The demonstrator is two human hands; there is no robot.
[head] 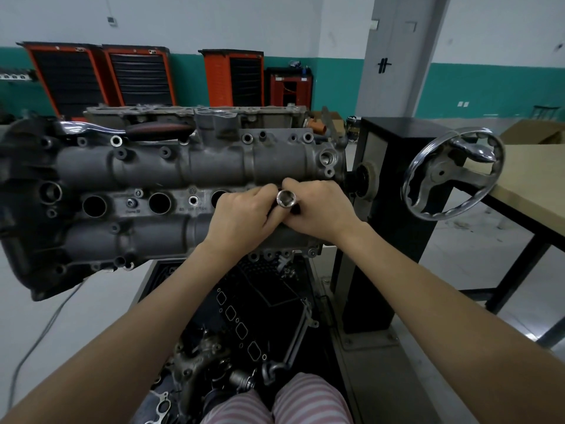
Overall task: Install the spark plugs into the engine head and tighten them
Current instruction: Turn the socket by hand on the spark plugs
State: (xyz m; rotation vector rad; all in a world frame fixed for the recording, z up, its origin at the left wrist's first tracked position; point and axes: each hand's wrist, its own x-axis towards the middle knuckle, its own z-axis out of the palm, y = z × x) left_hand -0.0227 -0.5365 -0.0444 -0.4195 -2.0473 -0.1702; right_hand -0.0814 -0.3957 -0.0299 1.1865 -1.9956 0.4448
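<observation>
The left hand (244, 218) and the right hand (321, 209) are seen together over the right-hand end of the engine head (183, 166), their curled fingers closed round a chrome socket (286, 198) whose open hex mouth is turned up toward the camera. The socket is held between the two hands, just above the rightmost plug well, which is hidden by them; whether a spark plug is seated in it cannot be told. Three further round wells (159, 203) are left uncovered in a row to the left, along the middle of the head. A ratchet handle (153, 129) with a dark red grip is laid along the far upper edge of the head, apart from both hands. The head is carried on a black stand (388, 185), from which a chrome handwheel (452, 179) projects at the right. A wooden-topped table (532, 185) is placed beyond the wheel. Loose engine parts and a gasket are spread on a dark tray (244, 316) below the head. Orange tool cabinets (101, 78) are lined against the far green-and-white wall.
</observation>
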